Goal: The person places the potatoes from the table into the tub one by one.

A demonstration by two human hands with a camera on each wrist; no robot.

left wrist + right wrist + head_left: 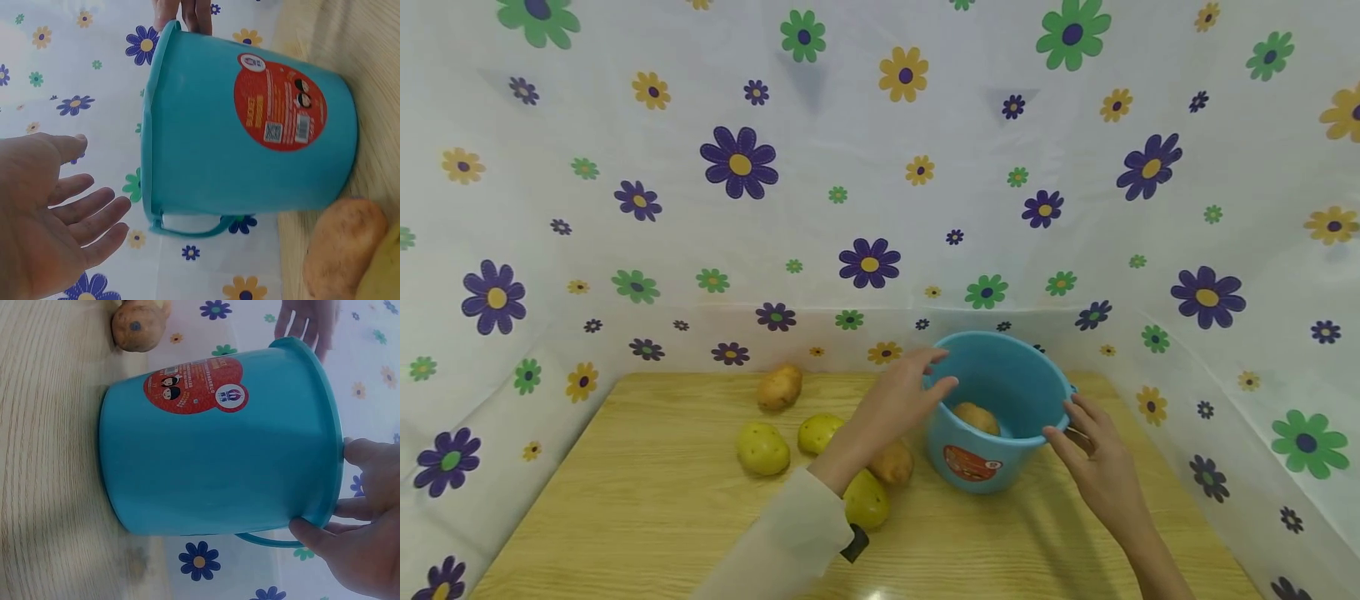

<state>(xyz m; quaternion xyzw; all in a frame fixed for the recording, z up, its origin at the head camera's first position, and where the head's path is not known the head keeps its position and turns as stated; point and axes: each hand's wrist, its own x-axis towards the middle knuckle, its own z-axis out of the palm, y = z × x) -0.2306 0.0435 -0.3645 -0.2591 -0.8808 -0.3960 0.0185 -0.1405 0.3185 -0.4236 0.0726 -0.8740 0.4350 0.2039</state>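
Left of the table: a yellow-green fruit (762, 448) sits here, a brown potato (780, 387) just behind it.
Under the left forearm: two more yellow-green fruits (867, 500) and a second potato (891, 464), all partly covered.
Left hand (897, 398): fingers loose, gripping nothing, just off the rim!
Blue bucket (1000, 379): upright on the table, between the hands.
In the bucket: a third potato (976, 418), its lower edge cut off by the near rim, part of the floor hidden too.
Right hand (1105, 467): pinching the bucket's rim, some fingertips out of sight.
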